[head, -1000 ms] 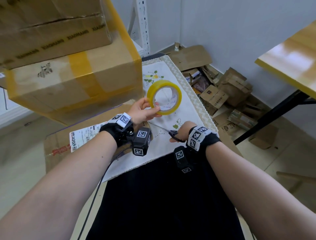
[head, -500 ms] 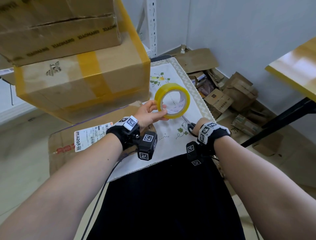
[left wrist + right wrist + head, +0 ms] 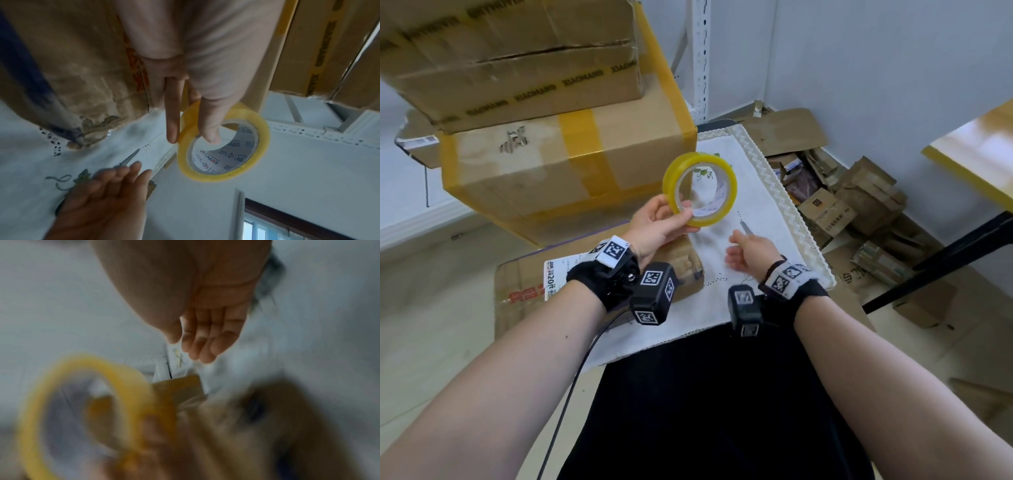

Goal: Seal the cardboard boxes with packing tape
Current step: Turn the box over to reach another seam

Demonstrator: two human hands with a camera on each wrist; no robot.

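The left hand [image 3: 654, 228] holds the roll of yellow packing tape [image 3: 700, 189] up above the tabletop [image 3: 774, 219], which is covered with a white embroidered cloth; its grip is a pinch, the thumb hooked inside the roll's core and the fingers [image 3: 172, 113] stretched along the outer face. The roll stands on edge, its open core facing the head camera, and in the left wrist view blue and red print shows on the core's inner wall. The right hand [image 3: 751, 248] hovers just beside and below the roll with a wide, empty grip, fingers straight and close together. Scissors [image 3: 746, 226] lie on the cloth, their blade tip showing just beyond that hand. At the tabletop's left edge a flat cardboard box [image 3: 524, 287] with a shipping label lies under a stack of taped cardboard boxes [image 3: 558, 164].
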